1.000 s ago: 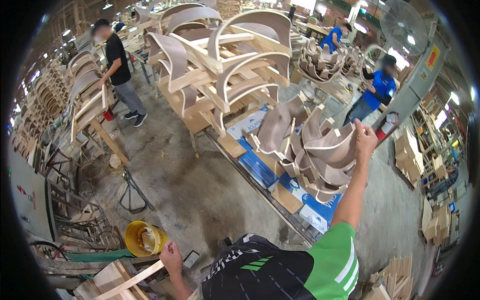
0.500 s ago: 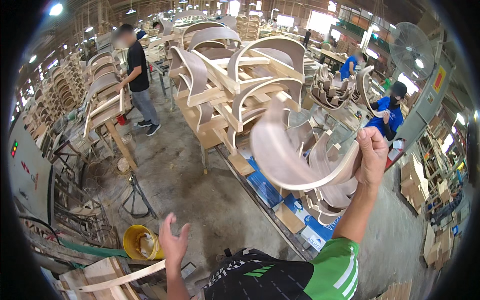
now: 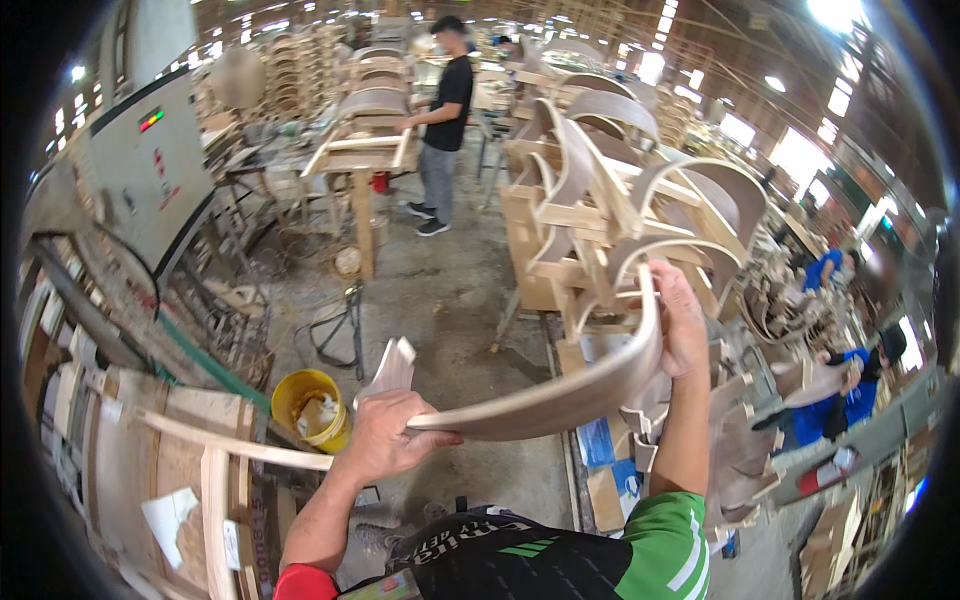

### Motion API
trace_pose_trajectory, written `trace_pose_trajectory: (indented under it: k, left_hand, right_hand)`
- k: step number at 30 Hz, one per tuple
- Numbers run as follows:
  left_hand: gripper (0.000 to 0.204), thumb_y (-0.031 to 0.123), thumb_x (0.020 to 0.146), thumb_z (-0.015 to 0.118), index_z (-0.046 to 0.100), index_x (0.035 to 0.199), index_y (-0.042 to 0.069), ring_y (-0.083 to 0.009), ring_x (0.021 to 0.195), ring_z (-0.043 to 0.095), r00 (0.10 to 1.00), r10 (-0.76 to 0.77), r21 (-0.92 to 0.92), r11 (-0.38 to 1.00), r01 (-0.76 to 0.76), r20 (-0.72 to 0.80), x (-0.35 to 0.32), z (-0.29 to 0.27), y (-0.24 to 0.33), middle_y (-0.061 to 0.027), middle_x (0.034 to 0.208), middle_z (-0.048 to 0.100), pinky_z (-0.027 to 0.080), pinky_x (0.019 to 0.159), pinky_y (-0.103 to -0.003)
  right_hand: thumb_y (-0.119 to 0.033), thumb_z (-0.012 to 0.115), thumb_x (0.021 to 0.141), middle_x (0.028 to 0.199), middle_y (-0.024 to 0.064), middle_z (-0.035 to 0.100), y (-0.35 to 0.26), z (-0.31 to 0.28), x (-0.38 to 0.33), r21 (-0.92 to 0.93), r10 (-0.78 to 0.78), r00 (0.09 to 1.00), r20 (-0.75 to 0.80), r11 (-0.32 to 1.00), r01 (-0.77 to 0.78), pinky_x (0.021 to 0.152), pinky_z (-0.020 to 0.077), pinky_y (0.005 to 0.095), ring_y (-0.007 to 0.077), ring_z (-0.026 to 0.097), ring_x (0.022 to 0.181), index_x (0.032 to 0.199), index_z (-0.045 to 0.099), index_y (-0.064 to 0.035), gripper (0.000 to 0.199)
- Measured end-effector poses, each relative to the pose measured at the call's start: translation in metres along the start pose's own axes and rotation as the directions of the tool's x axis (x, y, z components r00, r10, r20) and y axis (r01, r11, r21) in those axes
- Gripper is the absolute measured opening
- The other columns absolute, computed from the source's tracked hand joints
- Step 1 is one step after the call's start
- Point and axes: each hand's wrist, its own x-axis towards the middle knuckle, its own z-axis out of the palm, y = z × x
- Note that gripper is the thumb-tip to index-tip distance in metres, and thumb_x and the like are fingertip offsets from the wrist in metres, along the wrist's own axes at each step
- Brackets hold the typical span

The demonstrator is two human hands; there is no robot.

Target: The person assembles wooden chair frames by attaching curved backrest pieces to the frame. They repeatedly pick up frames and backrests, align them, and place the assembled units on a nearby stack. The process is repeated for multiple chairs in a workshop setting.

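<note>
A curved plywood panel (image 3: 545, 408) with a brown face and pale edges hangs in front of me, held at both ends. My left hand (image 3: 385, 432) is closed round its left end, thumb along the face. At its raised right end, my right hand (image 3: 682, 322) grips the edge, some fingers hidden behind the wood. Below the right forearm lie several similar curved panels (image 3: 715, 450). Just past the panel's right end stands a pile of wooden frames with curved backs (image 3: 700, 190).
A yellow bucket (image 3: 336, 436) stands on the floor by my left forearm, beside a wooden frame (image 3: 215, 520). A grey control cabinet (image 3: 145, 165) is at far left. One person in black (image 3: 452, 100) works at a table; another in blue (image 3: 855, 385) is at right.
My left hand, open and apart before, has taken hold of the panel's left end. The panel has come left and lower with my right hand. The whole view has turned left.
</note>
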Motion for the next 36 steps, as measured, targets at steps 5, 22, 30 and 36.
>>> trace_pose_trajectory:
  k: [5,22,30,36]
  left_hand:
    - [0.034,0.033,0.084,0.086,0.076,0.094,0.002,-0.0167,0.067,0.068,0.888,-0.434,-0.120,0.900,0.420,-0.148,-0.039,-0.056,-0.006,-0.0128,0.079,0.074,0.053,0.064,-0.035]
    - [0.046,0.041,0.085,0.085,0.072,0.106,0.002,-0.0177,0.085,0.068,0.623,-0.420,-0.050,0.852,0.522,-0.660,-0.118,-0.185,0.038,-0.0101,0.093,0.073,0.053,0.076,-0.034]
    - [0.115,0.068,0.075,0.081,0.035,0.158,0.003,-0.0421,0.146,0.040,0.407,-0.382,0.222,0.443,0.868,-0.830,-0.288,-0.203,0.087,-0.0285,0.156,0.040,0.034,0.121,-0.051]
    - [0.114,0.065,0.076,0.081,0.034,0.158,0.000,-0.0417,0.129,0.059,0.209,-0.308,0.210,0.031,0.977,-0.928,-0.367,-0.239,0.092,-0.0309,0.141,0.055,0.050,0.107,-0.052]
  right_hand:
    - [-0.023,0.067,0.100,0.127,0.0124,0.063,0.070,0.070,-0.003,-0.407,-0.211,0.950,0.230,0.866,0.290,0.087,0.0559,0.0375,0.0236,0.064,0.114,0.144,0.054,-0.0069,0.049]
    - [-0.025,0.073,0.089,0.112,0.0215,0.070,0.018,0.328,0.032,-0.165,-0.648,0.239,0.723,0.174,0.971,0.088,0.0531,0.0434,0.0410,0.068,0.103,0.125,0.065,0.0009,0.045]
    - [-0.012,0.070,0.086,0.112,0.0199,0.073,0.058,0.455,0.010,-0.056,-0.582,0.272,0.767,0.361,0.931,0.085,0.0538,0.0400,0.0395,0.071,0.101,0.125,0.068,-0.0061,0.040]
    - [-0.012,0.070,0.084,0.109,0.0200,0.073,0.064,0.582,-0.077,0.004,-0.566,0.245,0.787,0.402,0.916,0.084,0.0535,0.0419,0.0400,0.071,0.100,0.124,0.069,-0.0085,0.039]
